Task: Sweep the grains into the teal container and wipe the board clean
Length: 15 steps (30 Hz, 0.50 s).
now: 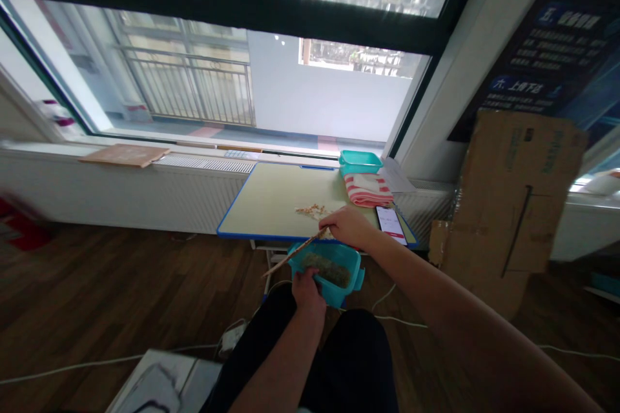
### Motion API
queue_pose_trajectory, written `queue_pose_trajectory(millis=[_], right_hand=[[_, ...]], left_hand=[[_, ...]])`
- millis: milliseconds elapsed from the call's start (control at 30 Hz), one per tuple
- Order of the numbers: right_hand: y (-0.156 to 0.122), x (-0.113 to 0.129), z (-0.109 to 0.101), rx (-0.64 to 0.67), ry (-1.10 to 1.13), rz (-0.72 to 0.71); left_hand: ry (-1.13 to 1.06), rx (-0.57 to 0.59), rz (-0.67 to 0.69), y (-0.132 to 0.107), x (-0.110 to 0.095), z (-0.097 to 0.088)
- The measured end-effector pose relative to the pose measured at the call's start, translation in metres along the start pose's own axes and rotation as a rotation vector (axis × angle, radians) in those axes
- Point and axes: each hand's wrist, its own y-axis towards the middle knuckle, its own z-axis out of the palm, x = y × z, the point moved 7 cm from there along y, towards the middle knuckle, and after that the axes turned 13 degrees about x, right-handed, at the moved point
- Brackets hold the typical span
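Note:
A long, thin brown stick [293, 255] slants down to the left from the closed fingers of my right hand [349, 227], over the front edge of the table. It crosses above the left side of a teal plastic basin [359, 258], which sits at my knees. Inside the basin lies a long grey-green mass [334, 271] that I cannot name. My left hand [309, 293] is closed at the basin's near left rim, thumb over the inside. Pale brown scraps [314, 210] are scattered on the tabletop just beyond my right hand.
The blue-edged table [271, 200] stands against a radiator below a window. A second teal basin [361, 162], a folded red-and-white striped towel [369, 191] and a phone [391, 224] are on its right. A large cardboard box [513, 206] stands right; white cables [402, 321] cross the floor.

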Motion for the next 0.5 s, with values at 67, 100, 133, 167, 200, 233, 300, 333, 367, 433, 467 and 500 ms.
queue_pose_trajectory(millis=[67,100,133,167,200,233,300,333,367,433,467,500], right_hand=[[-0.003,-0.001,0.001,0.016,0.0,0.017],[-0.004,-0.001,0.001,0.024,-0.006,0.028],[-0.006,-0.001,0.001,0.031,-0.014,0.04],[-0.007,0.0,0.0,0.038,-0.025,0.049],[-0.008,0.001,-0.001,0.044,-0.038,0.055],[-0.01,0.002,-0.001,0.05,-0.051,0.058],[-0.013,0.004,-0.002,0.053,-0.066,0.059],[-0.014,0.005,-0.003,0.051,-0.067,0.053],[-0.016,0.005,-0.004,0.042,-0.061,0.043],[-0.021,0.004,-0.009,0.0,-0.031,0.03],[-0.024,0.001,-0.013,-0.03,-0.012,0.041],[-0.028,-0.004,-0.018,-0.064,0.009,0.073]], left_hand=[[0.001,-0.006,-0.006,0.001,0.001,0.002],[-0.001,-0.007,-0.009,0.001,0.001,0.002],[-0.003,-0.008,-0.008,0.001,0.001,0.003],[-0.006,-0.01,-0.008,0.001,0.001,0.004],[-0.011,-0.014,-0.008,0.001,0.001,0.005],[-0.017,-0.017,-0.006,0.001,0.002,0.005],[-0.025,-0.022,-0.003,0.002,0.002,0.006],[-0.028,-0.025,-0.003,0.002,0.002,0.006],[-0.028,-0.022,-0.003,0.003,0.002,0.006],[-0.017,-0.012,-0.006,0.004,0.002,0.006],[-0.007,-0.005,-0.005,0.005,0.002,0.006],[0.004,0.004,-0.004,0.006,0.002,0.006]])
